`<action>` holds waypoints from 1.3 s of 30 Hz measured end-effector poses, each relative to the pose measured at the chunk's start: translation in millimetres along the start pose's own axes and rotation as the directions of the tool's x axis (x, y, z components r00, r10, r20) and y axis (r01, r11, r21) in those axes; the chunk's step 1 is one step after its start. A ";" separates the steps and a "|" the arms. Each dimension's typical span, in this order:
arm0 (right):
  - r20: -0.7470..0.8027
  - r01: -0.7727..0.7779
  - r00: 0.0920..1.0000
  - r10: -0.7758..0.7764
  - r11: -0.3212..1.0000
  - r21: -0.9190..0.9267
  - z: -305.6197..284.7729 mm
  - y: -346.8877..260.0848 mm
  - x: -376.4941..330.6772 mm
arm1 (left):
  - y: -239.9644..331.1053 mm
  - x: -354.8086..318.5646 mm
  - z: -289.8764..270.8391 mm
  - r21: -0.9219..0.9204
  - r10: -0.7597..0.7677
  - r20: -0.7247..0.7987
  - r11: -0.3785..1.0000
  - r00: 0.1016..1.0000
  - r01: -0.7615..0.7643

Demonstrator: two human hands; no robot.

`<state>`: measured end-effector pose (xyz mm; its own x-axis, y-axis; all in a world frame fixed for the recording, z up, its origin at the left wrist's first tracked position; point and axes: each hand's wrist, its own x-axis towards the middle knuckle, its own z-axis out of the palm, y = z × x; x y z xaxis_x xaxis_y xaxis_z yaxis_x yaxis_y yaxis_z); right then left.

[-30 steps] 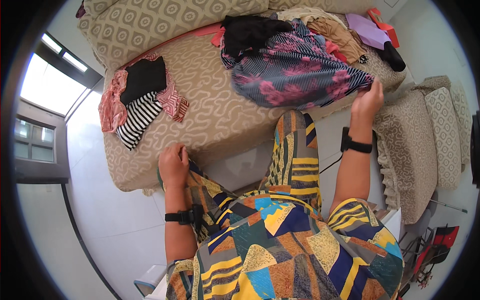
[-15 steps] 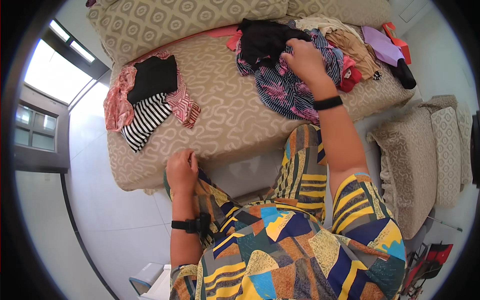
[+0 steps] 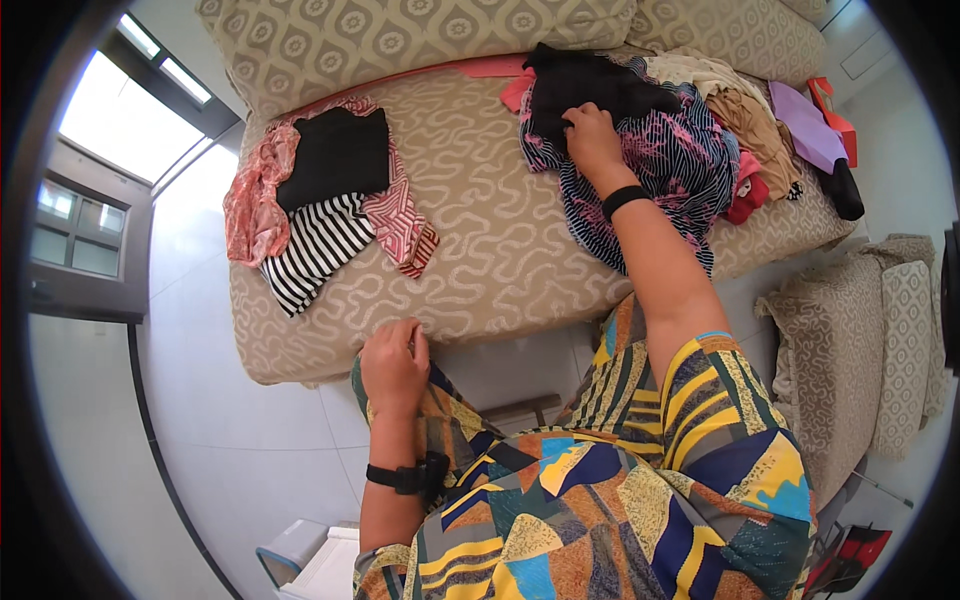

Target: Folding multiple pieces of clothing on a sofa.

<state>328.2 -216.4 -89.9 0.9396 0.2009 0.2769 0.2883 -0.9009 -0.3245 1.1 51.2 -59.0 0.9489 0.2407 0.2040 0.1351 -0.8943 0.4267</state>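
Observation:
My right hand [image 3: 594,143] reaches forward to the heap at the right of the couch, its fingers closed on the near edge of a black garment [image 3: 625,98]. That garment lies crumpled over a navy, striped cloth with pink patches [image 3: 655,170]. Near the couch's front edge, my left hand [image 3: 394,365] rests on my left knee with its fingers curled in and nothing visible in them. Away to the left, a folded black cloth [image 3: 335,158] lies on a black-and-white striped garment [image 3: 315,245] and pink patterned clothes [image 3: 258,200].
The beige couch seat [image 3: 470,220] runs across in front of me, with patterned cushions [image 3: 430,40] behind. Beige, lilac [image 3: 805,125] and red clothes lie at its right end beside a red box [image 3: 832,120]. An armchair [image 3: 835,350] stands right; a white stool [image 3: 325,565] is low left.
My right hand has moved from the black garment's right part to its near left edge. The garment now spreads further right. The whole view has shifted slightly; my left hand stays on the knee.

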 end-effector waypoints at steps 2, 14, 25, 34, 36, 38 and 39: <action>-0.130 0.024 0.991 -0.009 0.993 0.112 8.0 16.9 1.7 | 1.9 2.6 1.8 0.001 0.013 0.004 1.000 1.000 -0.013; 0.292 -0.313 0.948 0.130 0.192 0.930 -120.4 -99.4 -163.9 | -3.9 -8.8 2.5 0.059 0.093 0.005 0.994 0.996 -0.093; 0.510 -0.380 0.798 -0.323 0.387 0.840 -146.6 -129.5 -319.4 | 35.3 -62.3 5.6 -0.708 0.251 0.414 0.693 0.875 0.136; 0.361 -0.185 0.741 -0.567 0.345 0.920 -143.5 -148.7 -335.5 | 32.2 -87.8 -11.6 -0.773 0.313 0.583 0.499 0.750 0.393; 0.384 -0.165 0.714 -0.585 0.393 0.905 -143.0 -147.8 -336.7 | 35.3 -89.7 -14.8 -0.836 0.236 0.541 0.251 0.807 0.488; 0.396 -0.192 0.714 -0.578 0.383 0.904 -146.9 -150.2 -338.9 | 32.5 -89.9 -17.5 -0.839 0.219 0.535 0.246 0.816 0.485; 0.408 -0.219 0.712 -0.571 0.371 0.902 -148.0 -151.7 -340.4 | 30.5 -90.1 -19.3 -0.842 0.200 0.530 0.243 0.824 0.482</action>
<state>-62.7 -205.1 -1.1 0.5796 0.8148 0.0137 0.0673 -0.0310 -0.9973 -85.8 9.5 -47.3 0.9601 -0.1806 -0.2136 0.2506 0.2163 0.9436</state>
